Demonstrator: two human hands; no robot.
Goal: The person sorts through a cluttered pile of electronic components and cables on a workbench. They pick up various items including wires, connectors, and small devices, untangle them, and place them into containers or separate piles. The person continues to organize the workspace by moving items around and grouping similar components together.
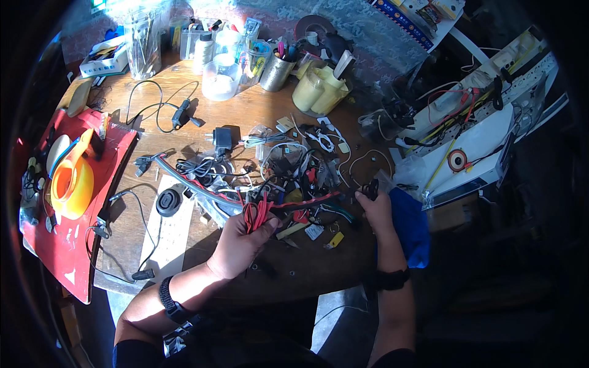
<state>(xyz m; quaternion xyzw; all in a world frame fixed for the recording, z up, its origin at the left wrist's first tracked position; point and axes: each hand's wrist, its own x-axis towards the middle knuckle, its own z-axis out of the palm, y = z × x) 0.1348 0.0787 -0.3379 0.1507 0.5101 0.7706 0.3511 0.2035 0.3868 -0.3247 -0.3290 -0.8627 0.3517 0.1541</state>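
Left hand (pixel 240 244), 7 o'clock: grip hides part of the red wire bundle (pixel 258 214). Right hand (pixel 377 210), 3 o'clock: shaded; dark item (pixel 370 189) at its fingertips, kind unclear. Cable pile (pixel 300 164), center: strands overlap, ends untraceable, small bits too tiny to identify. Blue cloth (pixel 417 236), 4 o'clock: partly behind right forearm (pixel 396 313). Left sleeve (pixel 136 351), 7 o'clock, and right sleeve (pixel 396 358), 5 o'clock: cut by lower edge. Shelf (pixel 443 38), 1 o'clock: cut by top edge.
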